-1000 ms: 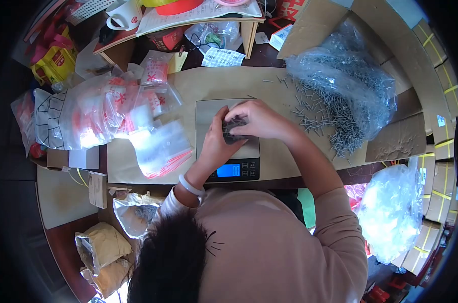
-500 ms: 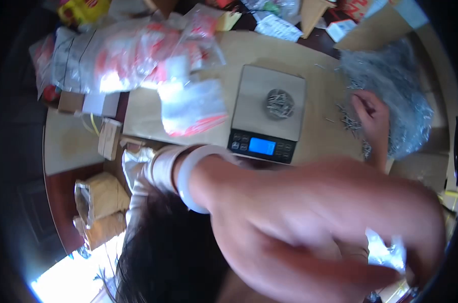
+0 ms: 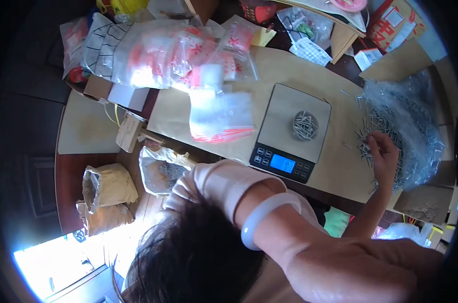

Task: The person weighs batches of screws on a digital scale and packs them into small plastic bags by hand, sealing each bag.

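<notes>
My right hand (image 3: 384, 152) is at the edge of a pile of small metal nails (image 3: 375, 120), thumb and fingers bent together in a pinch. Whether a nail sits between the fingertips is hidden. My left hand (image 3: 360, 270), with a white bangle (image 3: 259, 217) on its arm, is raised close to the camera at the lower right; its fingers do not show. A round clear dish of nails (image 3: 306, 126) stands on the steel plate of a digital scale (image 3: 284, 116) with a lit blue display. A large clear plastic bag (image 3: 416, 116) spills nails beside my right hand.
Zip bags (image 3: 221, 118) with red edges lie left of the scale, below a heap of packed bags (image 3: 153, 55). Cardboard flaps (image 3: 398, 63) surround the nail bag. Paper sacks (image 3: 110, 187) and a white bag-lined bin (image 3: 155, 174) stand at lower left. Dark hair (image 3: 188, 252) fills the bottom.
The view has shifted, so the table appears lower and further right. My left hand has moved toward the lower right, uncovering the table's front edge. My right hand stays at the nails.
</notes>
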